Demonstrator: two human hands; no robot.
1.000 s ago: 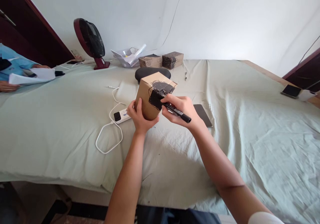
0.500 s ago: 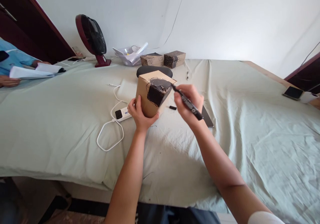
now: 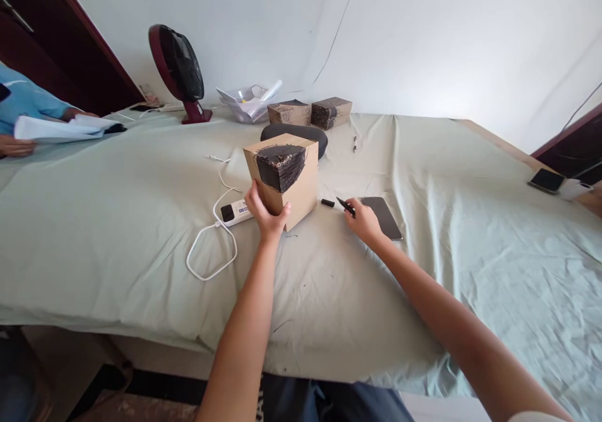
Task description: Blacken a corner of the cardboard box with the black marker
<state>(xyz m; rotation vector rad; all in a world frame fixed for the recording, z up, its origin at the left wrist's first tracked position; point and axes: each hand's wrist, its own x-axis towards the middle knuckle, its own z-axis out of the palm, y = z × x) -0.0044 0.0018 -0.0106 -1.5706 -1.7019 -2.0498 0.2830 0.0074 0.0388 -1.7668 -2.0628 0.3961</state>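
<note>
My left hand [image 3: 268,216] grips the near lower edge of a cardboard box [image 3: 301,187], thumb on one side and fingers on the other. Black marker ink covers the box's near top corner and spreads over three faces. In my right hand [image 3: 365,221] is a black marker [image 3: 347,207], its uncapped tip pointing up and to the left. That hand is low over the cloth, beside a dark flat tablet-like slab [image 3: 383,218]. A small black marker cap [image 3: 328,203] lies between the box and the marker tip.
Behind the box sit a black case [image 3: 322,141] and two scribbled cardboard boxes [image 3: 288,113]. A white power strip [image 3: 237,211] with a looped white cable [image 3: 191,260] lies left. Farther back are a fan [image 3: 179,64], a plastic basket [image 3: 244,111] and a person holding papers [image 3: 56,128].
My right hand has moved down and away from the box with the marker. The box has been turned and set more upright, with my left hand still on it.
</note>
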